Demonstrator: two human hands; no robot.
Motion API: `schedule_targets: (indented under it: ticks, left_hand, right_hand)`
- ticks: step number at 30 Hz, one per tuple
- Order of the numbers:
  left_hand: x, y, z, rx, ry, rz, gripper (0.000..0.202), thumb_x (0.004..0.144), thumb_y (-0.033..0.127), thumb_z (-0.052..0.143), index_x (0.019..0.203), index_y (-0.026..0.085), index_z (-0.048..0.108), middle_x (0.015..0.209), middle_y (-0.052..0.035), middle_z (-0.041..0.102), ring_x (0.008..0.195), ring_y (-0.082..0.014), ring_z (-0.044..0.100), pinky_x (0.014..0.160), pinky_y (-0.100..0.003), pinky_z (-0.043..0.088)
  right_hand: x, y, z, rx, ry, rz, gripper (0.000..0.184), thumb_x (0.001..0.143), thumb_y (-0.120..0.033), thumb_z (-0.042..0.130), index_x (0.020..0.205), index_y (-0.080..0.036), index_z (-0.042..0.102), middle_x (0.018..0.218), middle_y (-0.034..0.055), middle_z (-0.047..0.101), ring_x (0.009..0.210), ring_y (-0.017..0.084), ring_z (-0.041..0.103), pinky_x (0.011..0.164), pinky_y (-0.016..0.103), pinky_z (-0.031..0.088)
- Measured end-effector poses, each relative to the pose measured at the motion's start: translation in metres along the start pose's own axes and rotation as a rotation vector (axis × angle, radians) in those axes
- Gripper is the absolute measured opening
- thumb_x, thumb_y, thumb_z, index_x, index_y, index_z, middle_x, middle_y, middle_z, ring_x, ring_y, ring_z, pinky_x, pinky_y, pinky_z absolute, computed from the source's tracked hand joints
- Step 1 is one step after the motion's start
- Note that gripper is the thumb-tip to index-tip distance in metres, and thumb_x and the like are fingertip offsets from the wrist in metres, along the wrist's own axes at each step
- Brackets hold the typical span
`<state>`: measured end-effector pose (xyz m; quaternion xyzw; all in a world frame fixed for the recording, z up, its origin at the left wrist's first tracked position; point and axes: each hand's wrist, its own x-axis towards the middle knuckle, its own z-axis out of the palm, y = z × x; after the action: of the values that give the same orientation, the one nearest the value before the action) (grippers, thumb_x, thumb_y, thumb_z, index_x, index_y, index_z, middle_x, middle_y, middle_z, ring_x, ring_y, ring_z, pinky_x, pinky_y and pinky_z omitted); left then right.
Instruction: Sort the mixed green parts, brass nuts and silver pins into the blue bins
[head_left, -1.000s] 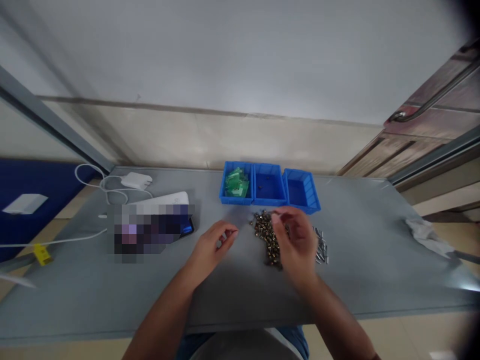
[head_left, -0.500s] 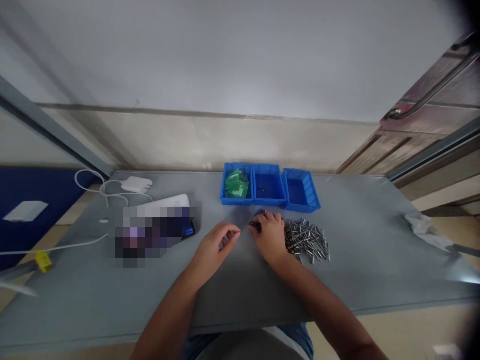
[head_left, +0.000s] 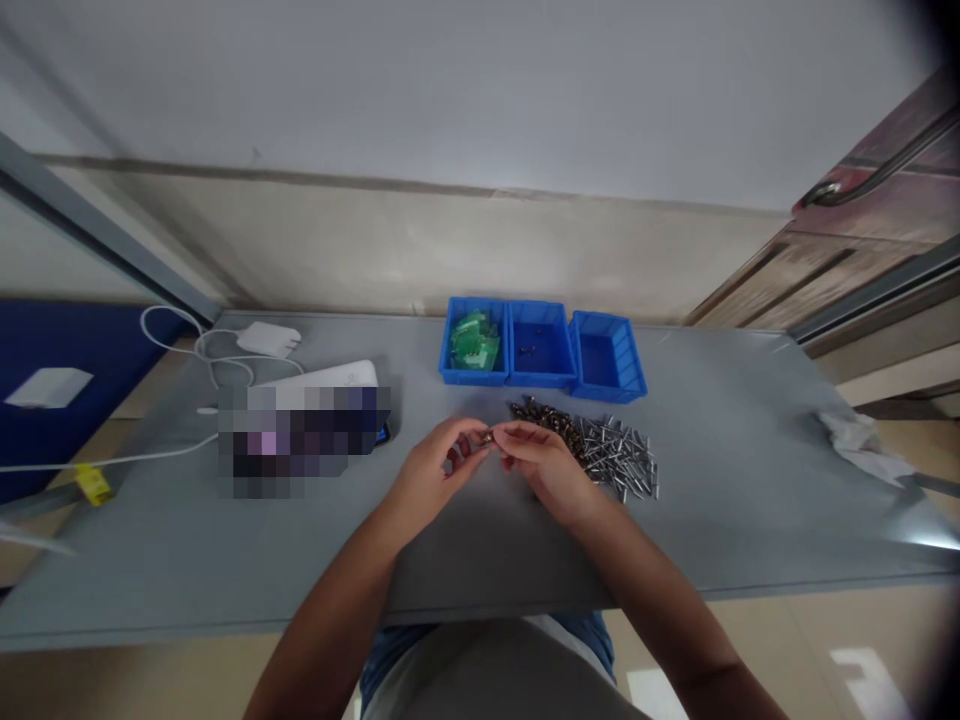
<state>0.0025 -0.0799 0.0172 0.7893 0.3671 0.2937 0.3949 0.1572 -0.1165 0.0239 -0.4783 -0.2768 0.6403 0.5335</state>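
The counter (head_left: 712,450) is carrying everything here, with the middle blue bin (head_left: 541,380) standing toward its far edge. Nearer the wearer than this bin, the left hand (head_left: 427,468) and the right hand (head_left: 553,472) are meeting, the left one sitting farther to its left. A heap of silver rods (head_left: 621,455) is lying in front and to the right of the bin, and a heap of brassy parts (head_left: 556,418) is spreading just in front of it, touching the rods. The left blue bin (head_left: 475,379), right beside the middle one, is holding green pieces (head_left: 474,345); the right blue bin (head_left: 611,394) is standing on its other side. Only a few small dark parts (head_left: 527,350) are resting inside the middle bin, so the work is seemingly just beginning, with most pieces lying loose outside it. In front of that bin, the fingers of both hands are pinching a tiny metal piece (head_left: 487,438); whether it is one part or two joined, I cannot tell.
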Motion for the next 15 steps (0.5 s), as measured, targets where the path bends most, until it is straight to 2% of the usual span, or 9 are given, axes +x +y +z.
schedule_targets:
  ticks: [6, 15]
  left_hand:
    - [-0.0004, 0.0025, -0.002, 0.033, 0.063, 0.143, 0.006, 0.08, 0.019, 0.054, 0.086, 0.018, 0.055, 0.084, -0.0005, 0.056, 0.065, -0.0076, 0.051, 0.061, -0.02, 0.044]
    - [0.0, 0.0004, -0.0024, 0.045, 0.022, 0.177, 0.013, 0.079, 0.018, 0.056, 0.092, 0.019, 0.056, 0.088, -0.0016, 0.054, 0.061, -0.0063, 0.049, 0.061, -0.02, 0.044]
  right_hand:
    - [0.0005, 0.0085, -0.0007, 0.167, -0.044, 0.131, 0.008, 0.062, -0.024, 0.063, 0.065, -0.017, 0.063, 0.064, -0.0012, 0.056, 0.056, 0.009, 0.043, 0.053, 0.022, 0.031]
    - [0.0007, 0.0108, 0.0025, 0.209, -0.097, 0.176, 0.006, 0.063, -0.023, 0.059, 0.06, -0.018, 0.06, 0.06, -0.0019, 0.048, 0.055, 0.009, 0.04, 0.053, 0.023, 0.031]
